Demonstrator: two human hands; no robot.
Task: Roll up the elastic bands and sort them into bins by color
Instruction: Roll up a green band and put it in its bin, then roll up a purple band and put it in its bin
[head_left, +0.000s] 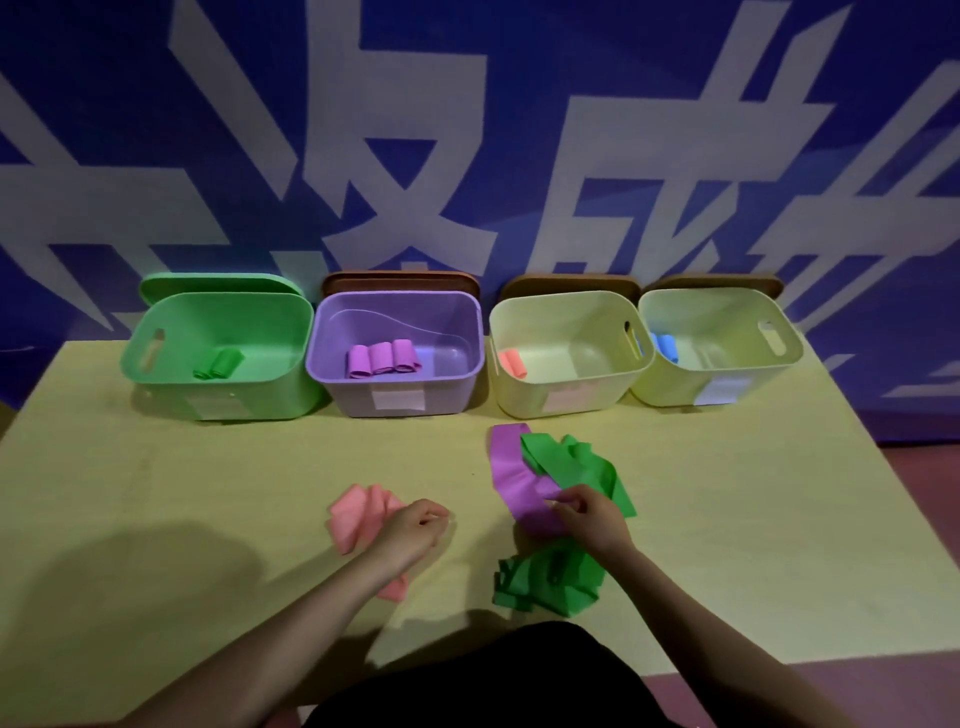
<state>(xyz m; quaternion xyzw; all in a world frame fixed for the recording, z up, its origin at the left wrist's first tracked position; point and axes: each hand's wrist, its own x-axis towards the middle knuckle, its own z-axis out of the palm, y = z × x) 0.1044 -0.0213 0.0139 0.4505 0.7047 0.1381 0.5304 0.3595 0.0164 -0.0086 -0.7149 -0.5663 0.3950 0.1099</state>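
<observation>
A blue wall (519, 130) with big pale lettering stands behind a pale yellow table (156, 493). Four bins line its far edge: a green bin (218, 312) with green rolls (221, 364), a purple bin (395, 306) with three purple rolls (383, 357), a cream bin (566, 306) with a pink roll (513, 362), and another cream bin (717, 301) with a blue roll (665, 347). Loose green bands (576, 462), a purple band (511, 467) and a pink band (358, 512) lie nearer. The right hand (589, 514) pinches the purple band; the left hand (413, 527), fingers curled, rests over the pink band, its grip unclear.

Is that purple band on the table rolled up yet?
Not yet: the purple band lies flat and stretched out, its near end under the right hand.
</observation>
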